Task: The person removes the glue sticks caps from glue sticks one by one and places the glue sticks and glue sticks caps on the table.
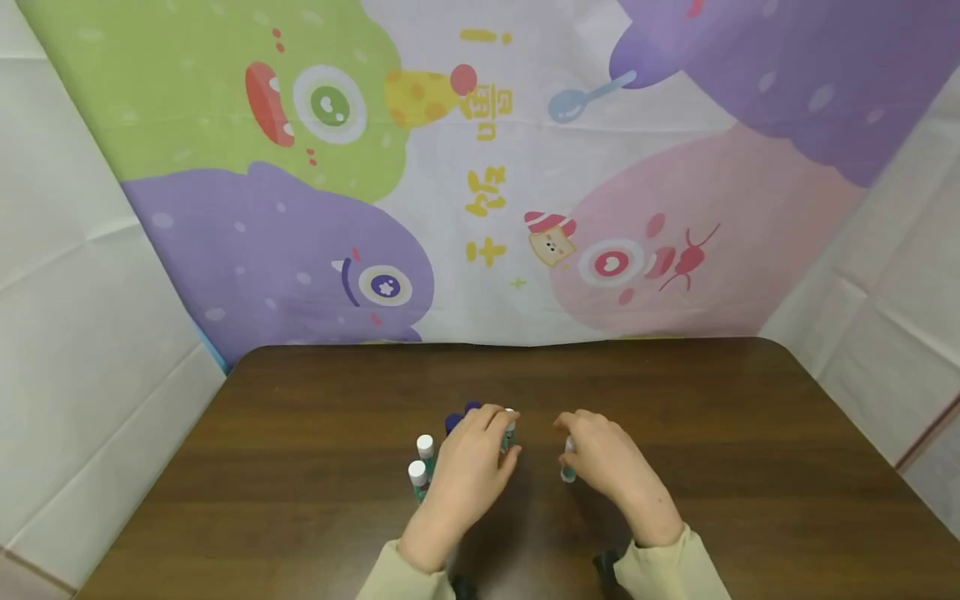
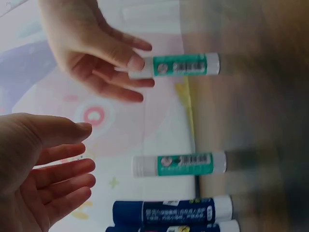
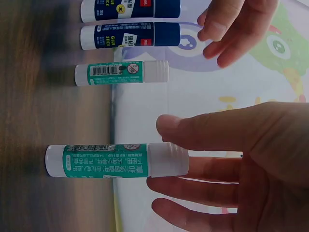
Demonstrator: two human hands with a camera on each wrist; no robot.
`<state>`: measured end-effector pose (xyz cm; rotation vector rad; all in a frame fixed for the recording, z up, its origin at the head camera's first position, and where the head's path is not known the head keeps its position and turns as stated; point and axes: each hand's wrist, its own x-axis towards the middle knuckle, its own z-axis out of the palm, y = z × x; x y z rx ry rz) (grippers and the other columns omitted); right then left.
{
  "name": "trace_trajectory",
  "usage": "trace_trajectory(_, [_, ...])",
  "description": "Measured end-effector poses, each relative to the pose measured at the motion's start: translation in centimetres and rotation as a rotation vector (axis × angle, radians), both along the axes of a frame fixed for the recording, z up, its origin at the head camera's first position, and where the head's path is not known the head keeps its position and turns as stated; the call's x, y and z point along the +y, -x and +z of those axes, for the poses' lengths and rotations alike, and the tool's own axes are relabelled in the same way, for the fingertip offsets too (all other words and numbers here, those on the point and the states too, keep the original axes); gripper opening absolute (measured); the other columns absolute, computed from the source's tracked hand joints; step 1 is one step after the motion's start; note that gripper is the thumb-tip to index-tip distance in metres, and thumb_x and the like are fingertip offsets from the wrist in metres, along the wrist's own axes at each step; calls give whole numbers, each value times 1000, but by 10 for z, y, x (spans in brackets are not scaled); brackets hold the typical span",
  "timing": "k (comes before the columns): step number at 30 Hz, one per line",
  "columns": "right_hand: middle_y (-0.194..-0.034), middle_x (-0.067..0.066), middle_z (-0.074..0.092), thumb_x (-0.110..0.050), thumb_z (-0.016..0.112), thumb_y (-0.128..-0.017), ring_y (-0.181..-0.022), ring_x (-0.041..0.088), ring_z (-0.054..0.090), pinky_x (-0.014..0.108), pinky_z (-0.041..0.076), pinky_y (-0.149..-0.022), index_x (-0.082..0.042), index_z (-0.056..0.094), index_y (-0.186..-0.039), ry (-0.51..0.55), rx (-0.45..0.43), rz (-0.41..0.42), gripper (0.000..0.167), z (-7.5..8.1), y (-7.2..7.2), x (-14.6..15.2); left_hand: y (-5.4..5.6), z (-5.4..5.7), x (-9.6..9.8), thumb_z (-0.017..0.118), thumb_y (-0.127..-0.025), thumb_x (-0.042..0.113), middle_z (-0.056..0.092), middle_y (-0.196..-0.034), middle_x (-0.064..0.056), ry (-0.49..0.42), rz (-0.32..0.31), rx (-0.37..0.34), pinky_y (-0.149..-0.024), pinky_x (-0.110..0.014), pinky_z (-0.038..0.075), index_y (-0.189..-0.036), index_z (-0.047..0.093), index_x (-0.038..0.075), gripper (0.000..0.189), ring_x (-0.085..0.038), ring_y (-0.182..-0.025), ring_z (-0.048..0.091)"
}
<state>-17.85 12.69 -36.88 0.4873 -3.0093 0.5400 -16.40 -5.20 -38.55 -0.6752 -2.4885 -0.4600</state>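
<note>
**A bright cartoon backdrop (image 1: 487, 308) meets a dark wood-grain tabletop (image 1: 300, 458)**

The backdrop fills the far side of the space, printed with green, purple and pink one-eyed monsters, a blue spoon and yellow lettering. Creased white sheeting (image 1: 75, 250) hangs at both sides. The brown tabletop spreads below, its two far corners rounded and its far edge running along the foot of the backdrop.

A person's arms reach in from the near side in pale cream sleeves (image 1: 678, 571). The left hand (image 1: 476, 458) has its grip released, fingers extended and apart from any stick. The right hand (image 1: 603, 450) has thumb and fingers around the cap of one upright green-and-white glue stick (image 3: 106, 161), which stands on the tabletop; whether the grip presses on it, I cannot tell.

Two navy glue sticks (image 3: 125, 35) stand upright just beside each other, beyond the left hand. A second green-and-white glue stick (image 2: 186, 164) stands upright near them, just beside the left fingertips. Two more white-capped sticks (image 1: 425, 446) stand close together, left of the left hand.
</note>
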Motion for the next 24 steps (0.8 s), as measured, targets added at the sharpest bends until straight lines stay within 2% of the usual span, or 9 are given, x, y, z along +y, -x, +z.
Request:
trace_trajectory(5, [-90, 9, 63, -5, 75, -69, -75, 20, 59, 34, 48, -65, -2, 63, -102, -9, -3, 7, 35, -1, 1, 0, -2, -6, 11, 72, -76, 23, 61, -98, -1, 41, -13, -18, -72, -26, 48, -107, 62, 9, 36, -15, -84, 56])
trace_trajectory(15, [-84, 10, 63, -2, 74, -68, -74, 23, 60, 36, 48, -64, -1, 62, -98, -32, 13, 2, 33, -2, 0, 1, -4, -31, 27, 74, -73, 26, 63, -92, -2, 151, 14, -66, -69, -26, 48, -106, 62, 7, 40, -15, -78, 58])
trace_trajectory(20, [-80, 9, 62, 0, 73, -68, -71, 23, 59, 35, 47, -61, -1, 61, -94, -32, 20, 1, 29, -4, 1, 0, -4, -39, 33, 74, -72, 25, 63, -92, -4, 130, 23, -141, -68, -28, 49, -105, 62, 6, 40, -17, -78, 60])
trace_trajectory(24, [-76, 8, 60, 2, 71, -68, -69, 22, 57, 34, 46, -59, -1, 60, -88, -40, 7, -3, 23, -5, 2, 1, -4, -42, 36, 74, -72, 24, 64, -91, -3, 113, 9, -163, -68, -28, 48, -103, 63, 7, 38, -17, -77, 61])
